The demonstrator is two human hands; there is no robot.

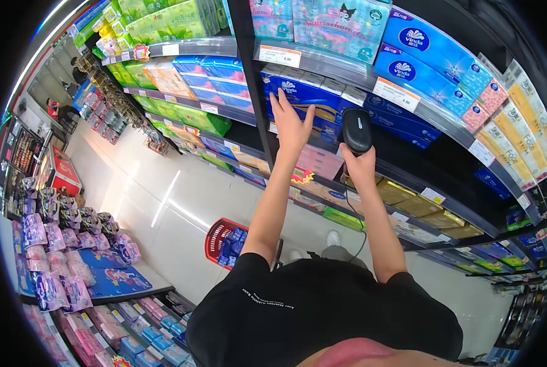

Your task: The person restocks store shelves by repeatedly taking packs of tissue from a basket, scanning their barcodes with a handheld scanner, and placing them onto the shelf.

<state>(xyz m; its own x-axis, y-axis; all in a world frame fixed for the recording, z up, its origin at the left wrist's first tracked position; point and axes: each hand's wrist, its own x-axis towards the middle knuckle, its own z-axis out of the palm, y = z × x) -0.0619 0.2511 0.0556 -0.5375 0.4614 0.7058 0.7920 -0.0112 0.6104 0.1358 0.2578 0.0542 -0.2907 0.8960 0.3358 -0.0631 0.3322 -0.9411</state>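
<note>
My left hand [290, 125] is open, its fingers spread in front of a dark blue Vinda tissue pack [322, 109] on the shelf. Whether the fingertips touch the pack I cannot tell. In my right hand [360, 162] is a black handheld barcode scanner [357, 131], gripped from below and held in front of the same row of tissues. From it a thin dark cable [354, 214] hangs down towards my body. To the scanner's right lie more dark blue packs [402, 119], set further back in the shelf.
Above is a shelf edge with price tags [396, 95] and light blue Vinda packs [423, 58]. Below it are pink packs [316, 162] and gold packs [432, 211]. A red basket [210, 241] with blue packages stands on the floor. Pink bags [52, 290] fill a display at left.
</note>
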